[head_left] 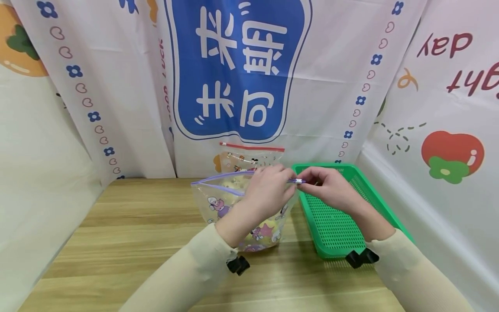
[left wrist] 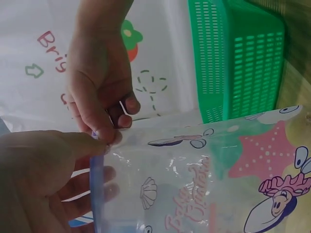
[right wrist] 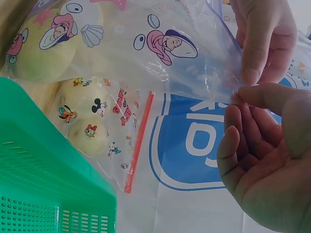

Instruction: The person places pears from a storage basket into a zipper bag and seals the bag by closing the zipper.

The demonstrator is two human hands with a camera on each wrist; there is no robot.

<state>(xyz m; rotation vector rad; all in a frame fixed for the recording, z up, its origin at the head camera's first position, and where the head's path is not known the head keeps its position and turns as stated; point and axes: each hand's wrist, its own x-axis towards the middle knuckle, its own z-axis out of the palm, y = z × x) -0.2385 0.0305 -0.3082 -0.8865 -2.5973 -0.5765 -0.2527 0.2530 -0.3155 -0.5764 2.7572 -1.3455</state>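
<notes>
A clear slider bag (head_left: 218,208) with a purple zip edge and cartoon print stands on the table, with pale yellow-green round items inside. Its mouth gapes on the left side. My left hand (head_left: 270,186) grips the zip edge right of the middle, thumb on the near side and fingers behind. My right hand (head_left: 331,188) pinches the bag's right top corner, by the white slider (head_left: 299,181). In the right wrist view, the right thumb and index finger meet at that corner, close to the left hand's fingertips.
Behind stands a second clear bag (right wrist: 92,116) with a red zip, holding round pale items. A green perforated basket (head_left: 335,229) sits to the right on the wooden table (head_left: 128,242). Printed white cloth (head_left: 136,86) hangs at the back and sides.
</notes>
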